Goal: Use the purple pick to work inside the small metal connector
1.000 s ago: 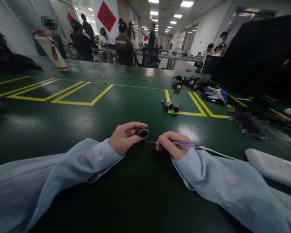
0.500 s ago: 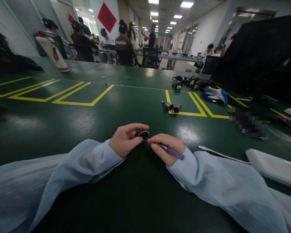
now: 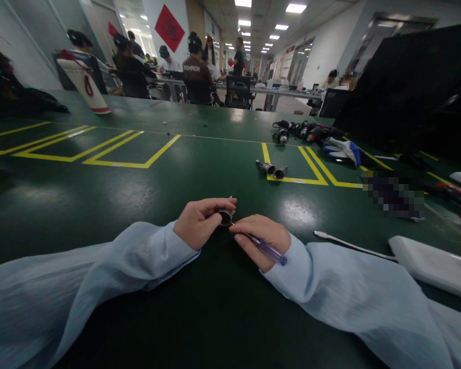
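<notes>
Hands work on a small metal part over the green table (image 3: 100,205).
Left hand (image 3: 197,223) pinches the metal part (image 3: 225,216) tight. Right hand (image 3: 263,240) grips a purple screwdriver (image 3: 267,249), its tip touching the part.

Metal fitting (image 3: 226,217) mostly covered by fingers of left hand (image 3: 196,225); screwdriver (image 3: 268,250) tip hidden beyond right hand (image 3: 262,237) fingertips; fitting detail too small.
</notes>
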{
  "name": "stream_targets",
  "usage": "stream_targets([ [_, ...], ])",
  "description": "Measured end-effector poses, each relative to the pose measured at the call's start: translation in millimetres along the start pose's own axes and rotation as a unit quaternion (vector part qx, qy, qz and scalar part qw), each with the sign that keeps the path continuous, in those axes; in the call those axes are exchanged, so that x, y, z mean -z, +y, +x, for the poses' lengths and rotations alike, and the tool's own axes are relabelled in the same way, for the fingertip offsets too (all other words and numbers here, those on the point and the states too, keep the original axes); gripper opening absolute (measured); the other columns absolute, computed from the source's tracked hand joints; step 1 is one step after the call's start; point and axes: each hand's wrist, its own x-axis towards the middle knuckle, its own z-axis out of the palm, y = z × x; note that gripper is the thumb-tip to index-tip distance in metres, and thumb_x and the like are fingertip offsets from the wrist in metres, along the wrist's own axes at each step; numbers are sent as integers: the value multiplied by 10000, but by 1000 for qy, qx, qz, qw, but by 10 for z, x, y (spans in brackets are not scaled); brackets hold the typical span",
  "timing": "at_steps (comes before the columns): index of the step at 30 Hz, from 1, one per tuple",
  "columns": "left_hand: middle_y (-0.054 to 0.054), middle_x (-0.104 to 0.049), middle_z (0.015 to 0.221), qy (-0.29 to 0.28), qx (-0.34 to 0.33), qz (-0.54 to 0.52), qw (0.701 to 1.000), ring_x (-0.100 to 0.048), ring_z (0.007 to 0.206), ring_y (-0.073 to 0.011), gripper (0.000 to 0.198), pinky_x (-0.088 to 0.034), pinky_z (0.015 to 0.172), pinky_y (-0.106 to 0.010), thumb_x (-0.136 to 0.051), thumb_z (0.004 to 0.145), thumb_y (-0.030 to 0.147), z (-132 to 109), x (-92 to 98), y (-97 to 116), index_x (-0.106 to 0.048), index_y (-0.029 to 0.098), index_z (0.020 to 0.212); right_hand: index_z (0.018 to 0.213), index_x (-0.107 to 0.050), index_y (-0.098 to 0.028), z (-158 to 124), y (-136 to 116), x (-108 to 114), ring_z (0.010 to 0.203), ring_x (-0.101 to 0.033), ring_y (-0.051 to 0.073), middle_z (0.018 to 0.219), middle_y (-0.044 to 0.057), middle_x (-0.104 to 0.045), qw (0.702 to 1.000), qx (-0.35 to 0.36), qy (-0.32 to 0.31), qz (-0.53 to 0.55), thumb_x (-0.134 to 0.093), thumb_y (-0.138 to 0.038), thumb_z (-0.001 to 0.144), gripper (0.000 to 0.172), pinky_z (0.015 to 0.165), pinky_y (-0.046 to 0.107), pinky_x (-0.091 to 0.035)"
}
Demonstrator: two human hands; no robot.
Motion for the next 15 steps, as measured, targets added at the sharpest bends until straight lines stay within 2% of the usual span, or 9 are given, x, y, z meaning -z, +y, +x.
stream_targets([
  [9,-78,-655,1045,-7,-17,38,999,-607,973,-222,262,-463,921,-393,-505,628,73,-6,11,-17,-686,133,808,908,-599,-156,-28,18,-43,775,-635,151,821,87,-686,999,35,14,-35,-472,-172,801,167,711,286,-508],
  [15,-96,-651,1047,-21,-28,22,999,-592,1003,-236,249,-455,936,-396,-532,638,89,-25,-13,-5,-685,119,832,899,-605,-123,-45,45,-54,783,-632,155,818,99,-684,999,31,4,-33,-486,-155,797,160,726,286,-497],
])
